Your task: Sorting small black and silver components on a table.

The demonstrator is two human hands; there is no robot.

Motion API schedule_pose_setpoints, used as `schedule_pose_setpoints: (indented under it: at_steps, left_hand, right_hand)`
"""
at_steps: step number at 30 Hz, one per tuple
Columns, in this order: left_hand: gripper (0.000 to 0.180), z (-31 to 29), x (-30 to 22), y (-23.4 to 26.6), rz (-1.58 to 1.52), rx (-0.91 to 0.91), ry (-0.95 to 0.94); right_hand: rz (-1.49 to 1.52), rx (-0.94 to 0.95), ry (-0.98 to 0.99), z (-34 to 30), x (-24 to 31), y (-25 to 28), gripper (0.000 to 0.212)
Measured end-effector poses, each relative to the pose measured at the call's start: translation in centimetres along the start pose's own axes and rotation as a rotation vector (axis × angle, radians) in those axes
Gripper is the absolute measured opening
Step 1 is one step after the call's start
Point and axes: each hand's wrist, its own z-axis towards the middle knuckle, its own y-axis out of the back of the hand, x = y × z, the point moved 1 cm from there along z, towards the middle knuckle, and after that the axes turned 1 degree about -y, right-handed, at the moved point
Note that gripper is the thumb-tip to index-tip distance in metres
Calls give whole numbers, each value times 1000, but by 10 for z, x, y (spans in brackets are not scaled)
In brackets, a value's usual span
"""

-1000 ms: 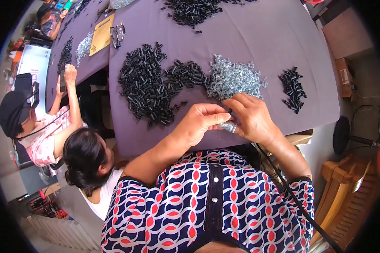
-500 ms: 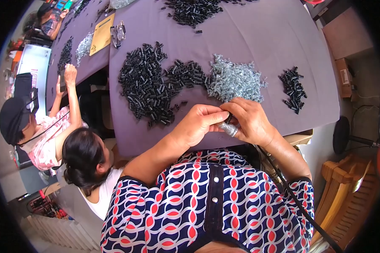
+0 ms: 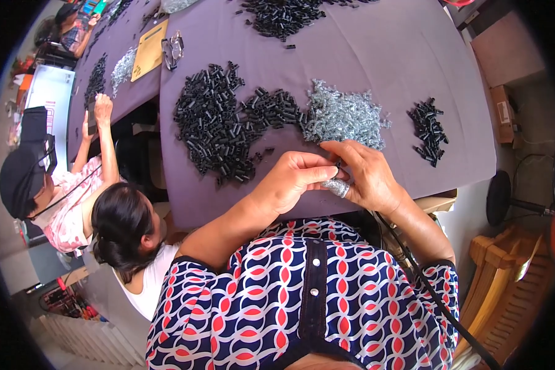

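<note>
My left hand (image 3: 290,180) is closed in a pinch, thumb against forefinger, just in front of the heap of small clear plastic pieces (image 3: 342,114). A small black plastic piece (image 3: 340,165), mostly hidden, shows at its fingertips. Facing it, my right hand (image 3: 371,180) has its forefinger stretched over the left thumb and its other fingers curled in. Between the hands is a shiny silver wrapping (image 3: 337,187); whether it sits round a fingertip or is held, I cannot tell. To the left spreads a large heap of short black plastic tubes (image 3: 213,123).
A smaller black pile (image 3: 428,131) lies at the right, and another black heap (image 3: 280,17) at the far edge. Eyeglasses (image 3: 172,49) rest beside a yellow envelope (image 3: 149,50). Two people sit close on my left. A wooden chair (image 3: 505,290) stands at lower right.
My right forefinger has lifted and straightened away from the left thumb. The black piece between the hands shows less than before. The heaps have not moved.
</note>
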Motion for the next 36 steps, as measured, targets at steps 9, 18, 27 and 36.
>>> schedule_pose_setpoints:
  at_steps: [9,18,27,36]
  left_hand:
    - [14,-2,11,3,-99,31,3]
    - [13,-1,25,0,-163,7,33]
    - [19,14,-46,20,1396,-443,-912]
    - [19,26,-46,46,1782,-514,-819]
  right_hand:
    - [-29,14,108,-4,-2,-7,40]
    - [-109,31,125,-20,-5,-11,40]
    - [-661,-342,-300,-36,-66,59,48]
    - [-654,-398,-322,-37,-89,66,42]
